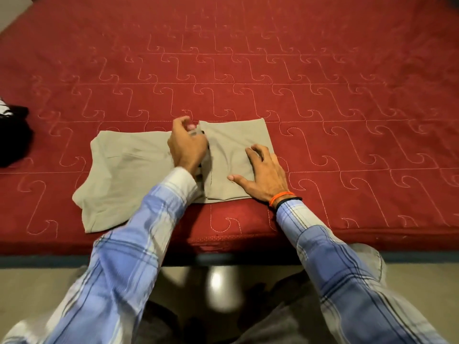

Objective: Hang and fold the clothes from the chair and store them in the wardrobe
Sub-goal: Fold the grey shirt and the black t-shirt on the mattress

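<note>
- A khaki-beige cotton garment (129, 170) lies flat on a bed covered with a red quilted spread stitched in pale hook-shaped lines (273, 70), close to the near edge of the mattress.
- The right part of the garment is folded over into a neat rectangular panel, its top edge straight and its left edge running down the middle of the cloth; the left part spreads out wider and looser, with a few soft creases and a corner trailing toward the bed edge.
- The left hand (187, 145) sits at the fold line near the top of the panel, fingers curled, thumb and fingertips pinching the edge of the folded layer; that hand is slightly blurred, so the exact hold is hard to read.
- The right hand (263, 173) rests palm down on the lower right of the folded panel, fingers spread and straight, thumb out to the side, pressing the cloth against the bed.
- An orange thread band and a dark band (285, 198) circle the right wrist, just above the cuff.
- Both arms wear blue, white and grey checked shirt sleeves (129, 256).
- A dark bundle of black and white cloth (12, 137) lies on the spread at the far left, well apart from the garment.
- Beige floor (29, 294) shows below the bed edge.
</note>
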Tool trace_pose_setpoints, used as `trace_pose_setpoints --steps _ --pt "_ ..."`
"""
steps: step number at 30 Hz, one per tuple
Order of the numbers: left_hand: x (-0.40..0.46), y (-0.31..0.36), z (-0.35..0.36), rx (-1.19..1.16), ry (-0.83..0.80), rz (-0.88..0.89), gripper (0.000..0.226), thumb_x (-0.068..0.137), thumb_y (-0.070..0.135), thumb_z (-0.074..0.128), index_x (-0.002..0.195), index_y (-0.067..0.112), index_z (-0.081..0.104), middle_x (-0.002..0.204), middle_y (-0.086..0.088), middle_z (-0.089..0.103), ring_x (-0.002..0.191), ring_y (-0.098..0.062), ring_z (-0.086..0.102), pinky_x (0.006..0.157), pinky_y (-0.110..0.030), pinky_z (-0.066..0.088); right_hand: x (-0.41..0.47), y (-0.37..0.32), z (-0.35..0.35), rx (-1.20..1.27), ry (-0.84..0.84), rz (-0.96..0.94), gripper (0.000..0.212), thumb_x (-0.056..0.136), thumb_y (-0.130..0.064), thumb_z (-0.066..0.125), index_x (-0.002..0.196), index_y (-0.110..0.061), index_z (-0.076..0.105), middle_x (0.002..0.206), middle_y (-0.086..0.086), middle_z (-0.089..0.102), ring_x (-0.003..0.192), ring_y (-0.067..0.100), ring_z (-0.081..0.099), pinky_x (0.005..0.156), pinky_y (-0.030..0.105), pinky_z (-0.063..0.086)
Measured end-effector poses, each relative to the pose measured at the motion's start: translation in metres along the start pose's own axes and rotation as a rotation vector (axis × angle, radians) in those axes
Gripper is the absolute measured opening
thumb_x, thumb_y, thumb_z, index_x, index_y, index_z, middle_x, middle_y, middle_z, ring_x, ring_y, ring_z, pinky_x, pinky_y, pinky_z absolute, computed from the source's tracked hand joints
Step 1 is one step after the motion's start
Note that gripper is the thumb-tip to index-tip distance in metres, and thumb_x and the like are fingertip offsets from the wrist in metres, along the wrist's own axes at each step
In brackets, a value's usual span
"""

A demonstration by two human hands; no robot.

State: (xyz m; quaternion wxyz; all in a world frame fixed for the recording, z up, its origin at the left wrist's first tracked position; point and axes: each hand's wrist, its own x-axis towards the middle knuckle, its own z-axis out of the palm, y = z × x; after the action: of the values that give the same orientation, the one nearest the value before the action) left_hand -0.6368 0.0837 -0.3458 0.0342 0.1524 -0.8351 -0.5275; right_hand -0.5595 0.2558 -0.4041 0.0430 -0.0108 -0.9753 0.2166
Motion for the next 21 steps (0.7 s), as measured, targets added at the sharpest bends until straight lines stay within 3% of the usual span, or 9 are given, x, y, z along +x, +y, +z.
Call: trace_pose_setpoints --steps 2,5,10,15,18,21 --pt "-0.028 -0.005 -0.009 0.126 -0.040 0.045 0.047 0.080 0.016 0.071 0.122 0.017 0.050 0.093 0.006 0.067 0.096 -0.018 0.065 0.089 -0.027 0.049 0.001 -0.002 -0.001 -0.017 -0.018 0.008 0.090 0.077 -0.074 0.057 0.144 -0.017 0.039 0.148 -0.001 0.031 0.125 0.026 0.041 0.100 0.041 0.043" --pt "-0.056 -0.019 -0.014 0.301 -0.167 0.056 0.063 0.074 0.027 0.080 0.124 0.013 0.044 0.085 0.007 0.067 0.101 -0.021 0.064 0.094 -0.033 0.048 -0.001 -0.005 -0.002 -0.033 -0.027 0.018 0.092 0.077 -0.074 0.056 0.146 -0.016 0.037 0.150 -0.002 0.030 0.125 0.027 0.040 0.102 0.041 0.042" --pt "-0.065 -0.025 -0.011 0.481 -0.234 0.010 0.079 0.069 0.041 0.085 0.126 0.007 0.042 0.113 -0.013 0.067 0.112 -0.031 0.060 0.092 -0.035 0.046 -0.004 -0.008 -0.004 -0.048 -0.052 0.038 0.089 0.081 -0.072 0.054 0.147 -0.016 0.034 0.153 -0.001 0.027 0.128 0.028 0.037 0.105 0.042 0.038" --pt "-0.060 -0.022 -0.016 0.448 -0.241 -0.023 0.060 0.074 0.032 0.080 0.122 0.011 0.052 0.116 -0.009 0.066 0.113 -0.029 0.059 0.098 -0.036 0.047 -0.004 -0.008 -0.006 -0.036 -0.088 0.056 0.084 0.085 -0.068 0.052 0.150 -0.017 0.031 0.156 -0.002 0.023 0.132 0.028 0.033 0.109 0.041 0.033" --pt "-0.055 -0.024 -0.021 0.320 -0.307 -0.152 0.053 0.060 0.023 0.076 0.106 0.020 0.049 0.107 -0.008 0.068 0.097 -0.029 0.067 0.088 -0.039 0.056 -0.003 -0.007 -0.007 -0.014 -0.104 0.058 0.081 0.088 -0.066 0.050 0.151 -0.018 0.031 0.156 -0.002 0.022 0.134 0.028 0.032 0.110 0.040 0.032" --pt "-0.054 -0.021 -0.032 0.273 -0.340 -0.205 0.036 0.072 0.011 0.066 0.100 0.017 0.045 0.081 -0.006 0.071 0.060 -0.018 0.067 0.060 -0.025 0.054 -0.003 -0.005 -0.008 -0.010 -0.119 0.051 0.088 0.084 -0.070 0.052 0.152 -0.018 0.029 0.157 -0.003 0.021 0.135 0.027 0.031 0.111 0.040 0.031"
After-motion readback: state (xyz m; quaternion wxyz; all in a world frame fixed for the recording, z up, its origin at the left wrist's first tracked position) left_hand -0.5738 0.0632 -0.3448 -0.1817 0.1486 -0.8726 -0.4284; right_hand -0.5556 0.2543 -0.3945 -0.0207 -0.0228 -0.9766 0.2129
